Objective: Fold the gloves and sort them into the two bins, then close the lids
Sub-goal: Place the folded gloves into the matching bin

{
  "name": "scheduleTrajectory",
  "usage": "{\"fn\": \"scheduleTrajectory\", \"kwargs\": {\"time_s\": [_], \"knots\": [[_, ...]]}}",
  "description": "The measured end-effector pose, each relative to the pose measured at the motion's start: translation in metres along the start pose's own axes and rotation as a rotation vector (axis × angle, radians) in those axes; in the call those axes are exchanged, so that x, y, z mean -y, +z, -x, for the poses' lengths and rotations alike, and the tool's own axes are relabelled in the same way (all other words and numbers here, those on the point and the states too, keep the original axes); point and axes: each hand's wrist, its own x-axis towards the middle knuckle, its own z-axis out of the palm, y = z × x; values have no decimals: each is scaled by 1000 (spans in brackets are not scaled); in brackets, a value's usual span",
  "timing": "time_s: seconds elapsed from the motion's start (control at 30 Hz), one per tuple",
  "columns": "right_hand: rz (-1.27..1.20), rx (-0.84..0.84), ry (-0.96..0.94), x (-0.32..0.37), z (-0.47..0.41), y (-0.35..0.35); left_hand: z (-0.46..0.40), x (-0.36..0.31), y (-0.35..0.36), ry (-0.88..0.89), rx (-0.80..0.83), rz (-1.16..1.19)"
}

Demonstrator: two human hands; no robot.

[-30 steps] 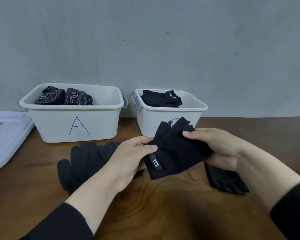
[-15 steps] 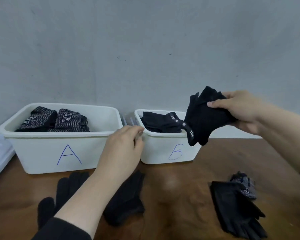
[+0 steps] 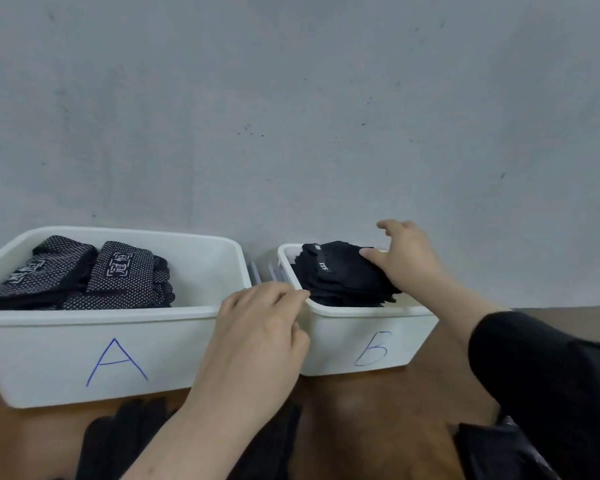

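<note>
The big white bin (image 3: 111,344) has a blue "A" and holds dotted gloves (image 3: 84,275) with white writing too small to read. The smaller bin (image 3: 361,337) has a blue mark like a "B". The left hand (image 3: 257,341) rests on its near corner, fingers loosely bent, likely to steady it. The right hand (image 3: 406,258) presses the folded black glove (image 3: 343,275) onto the pile with fairly straight fingers (its tag looks like "511"). More gloves (image 3: 118,441) wait on the table (image 3: 378,427).
</note>
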Motion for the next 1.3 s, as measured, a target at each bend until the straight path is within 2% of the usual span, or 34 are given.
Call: {"fn": "scheduleTrajectory", "kwargs": {"time_s": [0.03,0.07,0.1,0.17,0.23,0.57,0.67,0.73,0.87,0.93,1.0,1.1,1.2,1.3], "knots": [[27,-43,-143,1,7,4,1,0,2,17,17,-39],[-8,5,-251,4,14,6,1,0,3,29,38,-77],[-10,86,-329,6,20,8,2,-1,4,35,55,-111],[142,259,-408,10,28,12,4,-1,8,50,83,-160],[237,314,-442,13,29,12,5,0,10,61,104,-195],[244,530,-416,20,1,27,7,1,9,69,112,-205],[255,434,-394,16,-2,26,7,0,9,83,90,-198],[183,273,-393,17,2,16,8,-1,10,84,80,-171],[-116,-121,-474,18,44,-29,8,-23,6,66,-25,14],[-154,-228,-538,4,79,-47,18,-47,9,99,-41,93],[-150,-231,-514,-21,122,-54,40,-78,20,106,67,179],[-154,-162,-389,-78,188,-52,84,-118,48,113,399,214],[54,-120,-233,-137,246,-30,118,-135,72,144,633,150],[208,-8,-45,-166,283,-1,127,-135,75,134,664,140]]}}
